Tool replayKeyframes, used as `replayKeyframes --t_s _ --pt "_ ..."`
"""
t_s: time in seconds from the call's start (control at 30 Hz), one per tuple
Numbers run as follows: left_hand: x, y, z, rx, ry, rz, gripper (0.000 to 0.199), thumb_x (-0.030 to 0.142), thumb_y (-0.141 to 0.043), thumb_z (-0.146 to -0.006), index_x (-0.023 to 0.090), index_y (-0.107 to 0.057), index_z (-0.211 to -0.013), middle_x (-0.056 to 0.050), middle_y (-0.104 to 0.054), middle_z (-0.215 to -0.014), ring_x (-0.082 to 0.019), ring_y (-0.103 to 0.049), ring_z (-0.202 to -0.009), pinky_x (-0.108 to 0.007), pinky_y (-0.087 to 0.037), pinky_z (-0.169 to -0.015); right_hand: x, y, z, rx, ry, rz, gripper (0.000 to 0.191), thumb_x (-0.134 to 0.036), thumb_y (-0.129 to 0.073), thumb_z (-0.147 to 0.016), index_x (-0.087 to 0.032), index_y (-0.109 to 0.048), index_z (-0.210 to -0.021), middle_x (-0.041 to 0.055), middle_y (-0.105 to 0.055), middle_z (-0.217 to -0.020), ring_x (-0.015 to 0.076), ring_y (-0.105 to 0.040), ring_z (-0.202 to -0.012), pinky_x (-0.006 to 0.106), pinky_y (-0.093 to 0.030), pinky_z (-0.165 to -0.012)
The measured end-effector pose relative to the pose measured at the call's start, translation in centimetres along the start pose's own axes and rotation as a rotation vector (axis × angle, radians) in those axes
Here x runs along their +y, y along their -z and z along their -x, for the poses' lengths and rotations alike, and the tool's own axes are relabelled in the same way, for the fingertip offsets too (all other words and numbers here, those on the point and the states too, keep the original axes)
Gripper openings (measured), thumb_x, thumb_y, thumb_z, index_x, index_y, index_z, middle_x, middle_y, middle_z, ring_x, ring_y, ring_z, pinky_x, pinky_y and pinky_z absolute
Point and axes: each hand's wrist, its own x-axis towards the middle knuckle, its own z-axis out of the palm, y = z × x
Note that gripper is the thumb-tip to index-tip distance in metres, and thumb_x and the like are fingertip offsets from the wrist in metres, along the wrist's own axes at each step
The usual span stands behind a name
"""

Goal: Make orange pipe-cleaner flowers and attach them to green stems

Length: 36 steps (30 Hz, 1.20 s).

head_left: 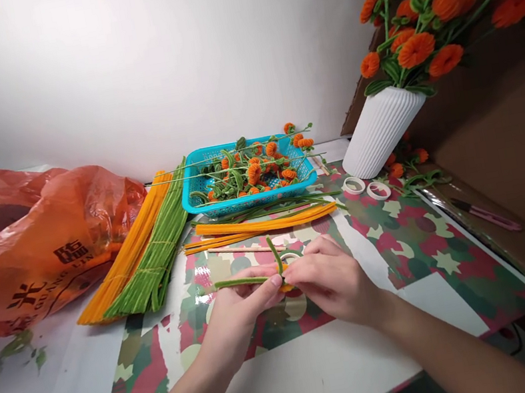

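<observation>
A small orange pipe-cleaner flower [286,286] is held between my two hands above the patterned mat. Green pipe cleaner [241,281] juts from it, one end pointing left and another upright. My left hand [246,302] is closed around the flower's left side, thumb on top. From the right, my right hand [334,280] pinches at the flower's centre with thumb and fingers together. My fingers cover much of the flower. Just beyond them lies a partly hidden tape roll [291,257], with a thin stick [241,250] behind.
Orange pipe cleaners [267,223] lie behind my hands, before a blue basket [186,200] of finished flowers. Bundled green pipe cleaners [157,262] and an orange plastic bag [49,254] are left. A white vase [378,132], tape rolls [353,186] and a pink cutter [494,218] stand right.
</observation>
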Motion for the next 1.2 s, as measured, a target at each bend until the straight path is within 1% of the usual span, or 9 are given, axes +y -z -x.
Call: replayKeyframes --t_s 0.17,0.33,0.43,0.53,0.7,0.83,0.93,1.03,1.2 --pt "-0.4 -0.4 0.2 0.092 -0.097 -0.088 0.023 0.036 -0.079 -0.071 0.016 -0.071 -0.079 -0.008 -0.071 -0.091 -0.020 -0.069 -0.075 -0.027 -0.057 -0.061 -0.1 -0.9 0.5 0.036 -0.045 0.024 0.024 -0.001 -0.050 -0.087 -0.023 -0.058 -0.092 0.0009 -0.073 -0.089 0.0175 -0.056 -0.077 0.034 -0.044 -0.070" --pt "-1.3 -0.9 0.6 0.200 -0.731 -0.494 0.005 0.016 -0.067 -0.082 0.019 -0.069 -0.078 -0.009 -0.070 -0.106 -0.023 -0.069 -0.096 -0.032 -0.061 -0.074 -1.0 -2.2 0.8 0.175 -0.296 -0.091 0.022 -0.003 -0.047 -0.088 -0.023 -0.046 -0.079 0.0025 -0.066 -0.086 0.0173 -0.054 -0.079 0.031 -0.047 -0.069" --pt "-1.8 -0.7 0.6 0.167 -1.111 -0.684 0.028 -0.001 -0.064 -0.078 0.020 -0.068 -0.095 -0.010 -0.070 -0.113 -0.023 -0.069 -0.100 -0.034 -0.059 -0.084 -1.9 -2.6 0.7 0.236 -0.535 -0.328 0.022 -0.015 -0.049 -0.092 -0.023 -0.038 -0.076 0.0022 -0.061 -0.086 0.0154 -0.055 -0.076 0.029 -0.048 -0.065" --pt "-2.1 -0.4 0.3 0.049 -1.241 -0.679 0.043 -0.002 -0.058 -0.082 0.022 -0.064 -0.117 -0.011 -0.070 -0.118 -0.025 -0.068 -0.105 -0.033 -0.060 -0.084 -2.4 -2.6 0.2 0.289 -0.753 -0.690 0.030 -0.033 -0.055 -0.092 -0.024 -0.032 -0.075 -0.0007 -0.056 -0.079 0.0122 -0.052 -0.067 0.025 -0.047 -0.059" --pt "-2.0 -0.5 0.1 -0.067 -1.059 -0.625 0.046 0.004 -0.050 -0.090 0.022 -0.059 -0.131 -0.011 -0.071 -0.118 -0.025 -0.066 -0.111 -0.033 -0.060 -0.088 -1.7 -1.4 -0.3 0.169 -1.196 -1.158 0.053 -0.042 -0.079 -0.069 -0.023 -0.029 -0.071 -0.0069 -0.045 -0.065 0.0077 -0.042 -0.056 0.019 -0.037 -0.050" --pt "-1.6 -0.9 -0.2 0.077 -1.108 -0.618 0.025 0.005 -0.063 -0.081 0.021 -0.074 -0.097 -0.010 -0.074 -0.110 -0.023 -0.072 -0.096 -0.032 -0.061 -0.083 -0.9 -0.7 -0.1 0.102 -1.401 -1.309 0.053 -0.038 -0.084 -0.060 -0.022 -0.035 -0.072 -0.0051 -0.051 -0.066 0.0093 -0.049 -0.057 0.020 -0.037 -0.049" --pt "-1.0 -1.1 -0.7 0.223 -0.772 -0.480 0.006 0.016 -0.071 -0.078 0.019 -0.072 -0.072 -0.009 -0.074 -0.102 -0.024 -0.071 -0.094 -0.034 -0.061 -0.080 -0.7 -0.5 0.0 0.213 -1.232 -1.080 0.040 -0.035 -0.079 -0.066 -0.021 -0.042 -0.073 -0.0020 -0.060 -0.075 0.0090 -0.049 -0.055 0.022 -0.039 -0.050" --pt "-0.6 -1.1 -0.9 0.200 -0.327 -0.171 0.015 0.030 -0.076 -0.074 0.017 -0.071 -0.069 -0.010 -0.072 -0.108 -0.027 -0.069 -0.098 -0.036 -0.061 -0.078 -0.9 -0.4 0.1 0.270 -0.908 -0.589 0.016 -0.025 -0.071 -0.075 -0.021 -0.056 -0.078 0.0029 -0.066 -0.091 0.0126 -0.053 -0.064 0.027 -0.045 -0.057" --pt "-0.8 -1.0 -0.7 0.115 -0.073 0.128 0.021 0.033 -0.082 -0.067 0.016 -0.071 -0.071 -0.009 -0.070 -0.110 -0.023 -0.070 -0.091 -0.033 -0.059 -0.080 -1.1 -0.8 0.0 0.186 -0.392 -0.058 0.015 -0.012 -0.071 -0.076 -0.023 -0.069 -0.087 0.0045 -0.064 -0.088 0.0219 -0.059 -0.089 0.037 -0.051 -0.078"
